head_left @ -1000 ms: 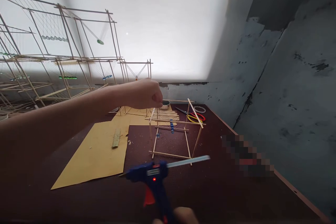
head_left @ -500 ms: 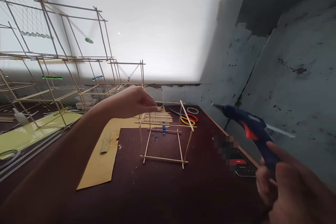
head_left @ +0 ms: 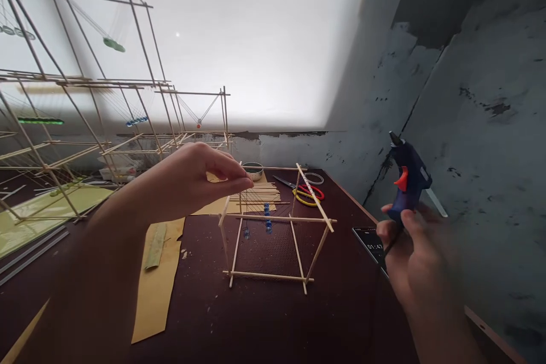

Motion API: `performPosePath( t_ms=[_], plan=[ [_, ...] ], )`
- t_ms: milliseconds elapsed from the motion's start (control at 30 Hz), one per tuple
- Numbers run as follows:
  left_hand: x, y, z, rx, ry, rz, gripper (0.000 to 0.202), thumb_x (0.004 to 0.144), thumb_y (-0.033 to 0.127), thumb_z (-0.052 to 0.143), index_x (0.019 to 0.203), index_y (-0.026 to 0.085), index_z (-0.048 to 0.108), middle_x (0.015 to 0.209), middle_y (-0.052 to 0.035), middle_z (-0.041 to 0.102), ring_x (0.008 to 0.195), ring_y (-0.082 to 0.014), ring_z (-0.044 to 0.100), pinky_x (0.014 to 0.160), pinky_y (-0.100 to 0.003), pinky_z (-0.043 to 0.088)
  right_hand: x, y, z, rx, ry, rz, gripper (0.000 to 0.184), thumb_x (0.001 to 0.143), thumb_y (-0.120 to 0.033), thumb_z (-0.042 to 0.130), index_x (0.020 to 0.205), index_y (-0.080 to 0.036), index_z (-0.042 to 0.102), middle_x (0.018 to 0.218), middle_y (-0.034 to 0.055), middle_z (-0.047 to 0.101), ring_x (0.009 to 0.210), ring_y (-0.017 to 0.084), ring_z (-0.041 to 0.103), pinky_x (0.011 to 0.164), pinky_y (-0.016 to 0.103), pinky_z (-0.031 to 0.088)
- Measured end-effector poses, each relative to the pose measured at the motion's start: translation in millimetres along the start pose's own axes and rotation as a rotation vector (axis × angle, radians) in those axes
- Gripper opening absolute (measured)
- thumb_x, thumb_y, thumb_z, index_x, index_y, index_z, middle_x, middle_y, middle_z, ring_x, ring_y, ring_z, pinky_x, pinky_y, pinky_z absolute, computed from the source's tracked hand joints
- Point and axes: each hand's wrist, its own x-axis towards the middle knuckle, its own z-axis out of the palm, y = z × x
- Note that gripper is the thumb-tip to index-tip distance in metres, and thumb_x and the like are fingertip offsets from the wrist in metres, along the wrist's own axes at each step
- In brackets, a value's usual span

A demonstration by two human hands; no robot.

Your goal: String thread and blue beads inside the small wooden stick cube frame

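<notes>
My left hand (head_left: 209, 173) reaches over the small wooden stick frame (head_left: 281, 219), thumb and fingertips pinched near its left top bar. From the pinch runs a thin thread (head_left: 247, 205), with a clear glass marble (head_left: 246, 234) hanging at its lower end. Beside it, a short row of blue marbles (head_left: 267, 218) hangs on threads inside the frame. At the right, my right hand (head_left: 412, 256) is wrapped around the handle of a dark blue glue gun (head_left: 407, 162). Its nozzle points up, away from the frame, and a translucent glue stick (head_left: 437, 203) juts from its back.
Larger stick frames (head_left: 128, 82) with hanging marbles stand at the left. Scissors (head_left: 307, 193), loose sticks (head_left: 260, 193) and a round tin (head_left: 253, 170) lie behind the small frame. Brown cardboard (head_left: 160, 296) lies at its left; a phone (head_left: 370, 245) lies near the table's right edge.
My right hand has drawn the glue gun inward and tilted its nozzle from leftward to upward. My left hand keeps its pinch above the frame. The view has shifted slightly, revealing more of the phone.
</notes>
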Motion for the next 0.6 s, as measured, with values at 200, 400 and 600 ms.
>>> performPosePath(
  t_ms=[200, 400, 600],
  plan=[
    [2, -7, 5.4, 0.005, 0.021, -0.012, 0.026, 0.089, 0.051, 0.062, 0.094, 0.032, 0.079, 0.094, 0.0043, 0.075, 0.083, -0.0130, 0.067, 0.074, -0.026, 0.050, 44, -2, 5, 0.155, -0.205, 0.373, 0.023, 0.071, -0.023, 0.076, 0.094, -0.020, 0.073, 0.077, 0.0005, 0.051, 0.063, 0.009, 0.046, 0.051, 0.019, 0.047],
    [6, -7, 7.6, -0.045, 0.000, -0.010, 0.024, 0.090, 0.048, 0.062, 0.095, 0.032, 0.079, 0.095, 0.0049, 0.076, 0.085, -0.0124, 0.068, 0.075, -0.024, 0.052, 73, 1, 17, 0.024, -0.278, 0.296, 0.029, 0.071, -0.019, 0.081, 0.099, -0.019, 0.074, 0.075, -0.0013, 0.048, 0.062, 0.008, 0.046, 0.050, 0.017, 0.045],
    [10, -9, 10.2, -0.095, -0.031, 0.032, 0.023, 0.092, 0.042, 0.062, 0.098, 0.028, 0.079, 0.091, 0.0017, 0.075, 0.079, -0.0119, 0.067, 0.070, -0.024, 0.051, 62, 18, 10, 0.054, -0.392, 0.454, 0.021, 0.076, -0.027, 0.072, 0.096, -0.020, 0.071, 0.076, 0.0007, 0.052, 0.056, 0.010, 0.044, 0.049, 0.023, 0.043]
  ],
)
